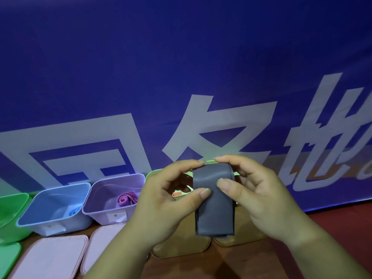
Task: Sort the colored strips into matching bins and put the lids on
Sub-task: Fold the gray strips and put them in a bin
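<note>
**A:** Where's the grey strip (213,208) right now?

**B:** Up off the counter (231,264), held in both hands over the two tan lids (181,246), in front of the row of bins. The left hand (167,200) pinches its left edge between thumb and forefinger. The right hand (259,198) does the same on the right edge, thumb pressed on the front face.

**A:** How do you reckon it handles?

**B:** Light and floppy, I'd say. It looks like thin rubbery sheet, folded over on itself in layers, and the face ripples a little near the top. Nothing fragile about it. It would probably spring open if let go, so I'd pinch across all the layers close to the fold, as both hands do here.

**A:** Slippery?

**B:** The surface looks matt, so likely grippy rather than slick.

**A:** Which way does it lie?

**B:** The long axis runs away from the person. The rounded fold is at the far, upper end by the fingertips, and the loose ends hang at the near, lower end. The broad face is toward the camera.

**A:** And where does it go?

**B:** I can't see a grey bin. The green bin (14,210), blue bin (66,222) and purple bin (100,217) stand open to the left, the purple one with a rolled purple strip (126,198) inside. A pale green bin (153,175) is partly hidden behind the left hand, and I can't tell what else the hands cover.
</note>
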### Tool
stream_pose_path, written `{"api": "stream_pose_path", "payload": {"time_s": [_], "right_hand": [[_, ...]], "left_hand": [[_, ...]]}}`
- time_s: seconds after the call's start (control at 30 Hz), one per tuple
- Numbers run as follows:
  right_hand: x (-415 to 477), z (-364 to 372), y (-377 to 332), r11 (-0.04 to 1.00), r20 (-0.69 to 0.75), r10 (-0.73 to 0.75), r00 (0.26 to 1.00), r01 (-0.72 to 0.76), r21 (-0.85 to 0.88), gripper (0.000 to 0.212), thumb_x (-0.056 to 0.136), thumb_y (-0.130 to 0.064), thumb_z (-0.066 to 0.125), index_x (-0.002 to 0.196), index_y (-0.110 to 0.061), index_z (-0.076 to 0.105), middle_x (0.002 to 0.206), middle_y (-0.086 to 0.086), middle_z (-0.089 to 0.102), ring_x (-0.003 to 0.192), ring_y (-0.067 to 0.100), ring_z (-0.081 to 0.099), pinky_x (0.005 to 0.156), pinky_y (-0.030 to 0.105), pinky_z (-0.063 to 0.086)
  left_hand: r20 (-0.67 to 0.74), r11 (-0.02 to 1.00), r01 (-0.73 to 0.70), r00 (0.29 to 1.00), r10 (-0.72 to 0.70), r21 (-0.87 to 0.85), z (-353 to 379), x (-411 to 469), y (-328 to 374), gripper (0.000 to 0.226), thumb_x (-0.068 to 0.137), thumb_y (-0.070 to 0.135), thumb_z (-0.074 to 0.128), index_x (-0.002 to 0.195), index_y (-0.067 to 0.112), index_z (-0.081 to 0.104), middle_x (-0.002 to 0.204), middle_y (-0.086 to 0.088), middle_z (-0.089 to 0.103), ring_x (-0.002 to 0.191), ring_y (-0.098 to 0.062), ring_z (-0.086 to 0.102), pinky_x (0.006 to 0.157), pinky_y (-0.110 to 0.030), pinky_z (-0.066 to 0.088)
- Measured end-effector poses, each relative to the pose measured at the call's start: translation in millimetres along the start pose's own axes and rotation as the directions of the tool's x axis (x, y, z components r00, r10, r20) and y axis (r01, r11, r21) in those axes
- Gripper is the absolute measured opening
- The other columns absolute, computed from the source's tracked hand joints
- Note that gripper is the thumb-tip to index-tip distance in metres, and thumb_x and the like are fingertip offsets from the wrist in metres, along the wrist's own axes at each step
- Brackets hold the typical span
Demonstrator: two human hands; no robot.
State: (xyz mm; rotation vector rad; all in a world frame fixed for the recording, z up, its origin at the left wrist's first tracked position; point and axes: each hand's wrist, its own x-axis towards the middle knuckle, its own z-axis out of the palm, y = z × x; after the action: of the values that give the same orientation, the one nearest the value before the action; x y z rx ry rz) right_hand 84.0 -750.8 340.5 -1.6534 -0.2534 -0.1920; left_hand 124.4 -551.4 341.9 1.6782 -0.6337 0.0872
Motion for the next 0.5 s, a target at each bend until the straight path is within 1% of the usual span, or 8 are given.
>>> {"api": "stream_pose_path", "payload": {"time_s": [0.1,0.2,0.23,0.27,0.33,0.37,0.43,0.5], "right_hand": [[-0.4,-1.3,-0.5,0.999,0.014,-0.009,1.0,0.009,-0.05,0.042,0.078,-0.043,0.07,0.119,-0.041,0.062,0.115,-0.01,0.067,0.107,0.014,0.067,0.085,0.037,0.06],[-1.8,-3.0,-1.6,0.995,0.034,-0.043,0.998,0.046,-0.086,0.048,0.076,-0.038,0.074,0.121,-0.042,0.06,0.12,-0.014,0.064,0.111,0.014,0.065,0.087,0.037,0.059],[-2.1,-3.4,-1.7,0.992,0.047,-0.055,0.997,0.06,-0.112,0.05,0.075,-0.038,0.075,0.122,-0.043,0.059,0.123,-0.013,0.062,0.113,0.015,0.063,0.088,0.037,0.058],[-2.3,-3.6,-1.4,0.989,0.054,-0.062,0.997,0.069,-0.132,0.052,0.074,-0.039,0.076,0.123,-0.044,0.059,0.126,-0.011,0.061,0.114,0.016,0.063,0.089,0.038,0.058],[-2.7,-4.2,-0.1,0.988,0.046,-0.069,0.997,0.075,-0.136,0.052,0.073,-0.039,0.076,0.123,-0.043,0.059,0.127,-0.008,0.061,0.115,0.018,0.062,0.091,0.04,0.057],[-2.8,-4.5,0.5,0.989,0.039,-0.069,0.997,0.074,-0.129,0.052,0.073,-0.039,0.076,0.122,-0.043,0.06,0.127,-0.007,0.061,0.115,0.019,0.063,0.09,0.04,0.057],[-3.4,-4.9,0.8,0.989,0.03,-0.069,0.997,0.073,-0.13,0.051,0.072,-0.04,0.077,0.121,-0.043,0.061,0.125,-0.008,0.062,0.114,0.018,0.063,0.09,0.04,0.057],[-4.1,-5.3,1.1,0.991,0.025,-0.062,0.998,0.065,-0.12,0.05,0.073,-0.038,0.077,0.12,-0.044,0.061,0.123,-0.009,0.063,0.113,0.016,0.064,0.088,0.038,0.058]], "left_hand": [[-0.014,1.0,0.022,1.0,-0.022,-0.012,1.5,-0.4,0.4,0.039,0.074,0.036,0.076,0.113,0.037,0.07,0.101,-0.003,0.073,0.089,-0.03,0.068,0.078,-0.055,0.057],[-0.027,0.999,0.034,0.999,-0.035,-0.016,4.0,-0.3,1.7,0.038,0.075,0.04,0.074,0.112,0.037,0.07,0.102,-0.002,0.073,0.092,-0.029,0.068,0.079,-0.051,0.058],[-0.033,0.999,0.037,0.999,-0.038,-0.025,4.9,-0.4,2.4,0.037,0.075,0.039,0.074,0.112,0.037,0.071,0.102,-0.001,0.074,0.091,-0.028,0.068,0.078,-0.046,0.059],[-0.037,0.998,0.038,0.999,-0.04,-0.04,5.7,-0.5,3.1,0.036,0.076,0.036,0.076,0.111,0.034,0.072,0.101,0.001,0.075,0.091,-0.026,0.069,0.076,-0.039,0.06],[-0.032,0.996,0.049,0.998,-0.051,-0.072,7.4,-0.5,4.2,0.031,0.079,0.025,0.076,0.109,0.029,0.072,0.099,0.004,0.076,0.088,-0.019,0.071,0.071,-0.023,0.057],[-0.026,0.995,0.061,0.998,-0.063,-0.081,7.8,-0.3,4.8,0.031,0.08,0.022,0.074,0.11,0.028,0.072,0.099,0.004,0.076,0.088,-0.018,0.071,0.071,-0.021,0.056],[0.0,0.995,0.074,0.997,-0.074,-0.071,6.5,0.5,4.4,0.032,0.08,0.027,0.075,0.112,0.03,0.071,0.102,0.002,0.075,0.09,-0.022,0.07,0.072,-0.025,0.058],[0.041,0.996,0.081,0.996,-0.079,-0.037,3.7,0.9,2.8,0.041,0.078,0.039,0.074,0.118,0.034,0.068,0.107,-0.001,0.073,0.095,-0.026,0.069,0.079,-0.041,0.06]]}}
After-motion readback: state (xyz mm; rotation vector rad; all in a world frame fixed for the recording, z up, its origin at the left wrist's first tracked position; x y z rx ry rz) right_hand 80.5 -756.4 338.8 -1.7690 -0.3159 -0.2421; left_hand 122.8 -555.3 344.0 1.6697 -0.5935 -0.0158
